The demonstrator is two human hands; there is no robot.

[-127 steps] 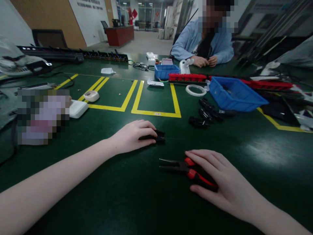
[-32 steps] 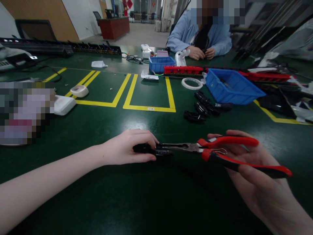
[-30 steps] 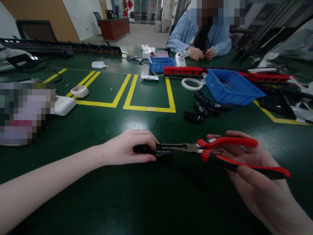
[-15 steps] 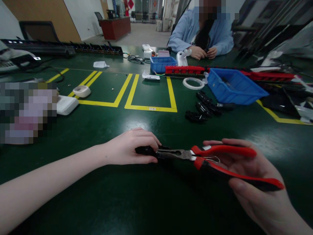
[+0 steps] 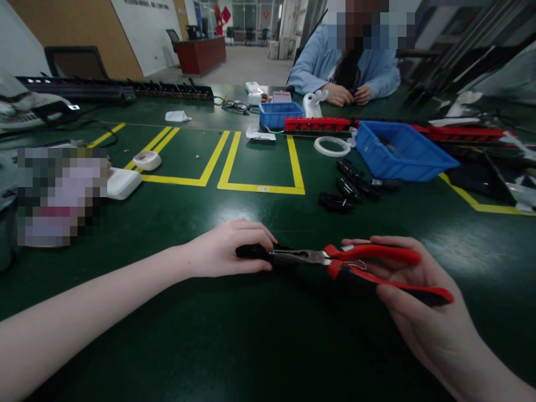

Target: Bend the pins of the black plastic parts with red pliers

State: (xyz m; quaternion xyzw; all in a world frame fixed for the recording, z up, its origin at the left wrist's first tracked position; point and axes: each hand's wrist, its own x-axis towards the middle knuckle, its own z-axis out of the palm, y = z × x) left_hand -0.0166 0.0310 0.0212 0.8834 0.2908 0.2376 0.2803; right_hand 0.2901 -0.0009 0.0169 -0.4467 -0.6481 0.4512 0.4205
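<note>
Low over the green table, my left hand point(image 5: 232, 248) is closed around a small black plastic part point(image 5: 250, 252), gripping it between thumb and fingers. My right hand point(image 5: 422, 301) is wrapped round the red and black handles of long-nose pliers point(image 5: 377, 255). The pliers' metal jaws point left and meet the black part beside my left fingertips. What exactly the jaw tips grip is hidden by the fingers and the dark part. A bent wire spring shows between the handles.
Several black parts point(image 5: 349, 187) lie beyond my hands, before a blue bin point(image 5: 402, 151). Nearby are a white tape roll point(image 5: 332, 146), a smaller blue bin point(image 5: 280, 115) and red strips point(image 5: 318, 124). A white box point(image 5: 124, 183) sits left. Across the table sits a person point(image 5: 347, 61).
The pliers' handles have come closer together as my right hand squeezed and shifted slightly left. My left hand keeps its hold on the black part. The camera view has tilted a little.
</note>
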